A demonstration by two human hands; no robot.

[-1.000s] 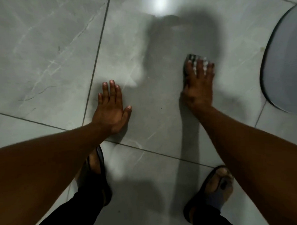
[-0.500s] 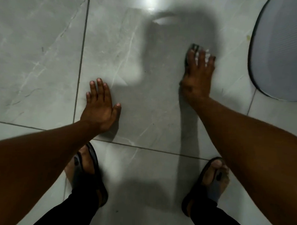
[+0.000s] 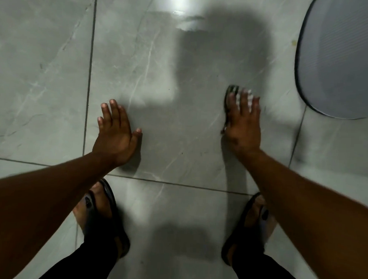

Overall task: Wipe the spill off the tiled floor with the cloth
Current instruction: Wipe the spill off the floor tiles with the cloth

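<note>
My right hand [image 3: 243,124] presses flat on a small checked cloth [image 3: 232,91] on the grey tiled floor [image 3: 46,61]. Only the cloth's far edge and bits between my fingers show; the hand hides the rest. A wet glossy patch of spill [image 3: 188,22] lies farther away, under a bright light reflection. My left hand [image 3: 114,132] rests palm down on the same tile, fingers spread, holding nothing, about a forearm's length left of the cloth.
A grey oval mat [image 3: 340,59] with a dark rim lies on the floor at the upper right, close to my right hand. My two feet in dark sandals [image 3: 105,216] [image 3: 249,223] stand on the nearer tile. My shadow covers the middle of the floor.
My right hand has drawn the cloth back toward me, away from the wet patch. My left hand has stayed planted on the tile.
</note>
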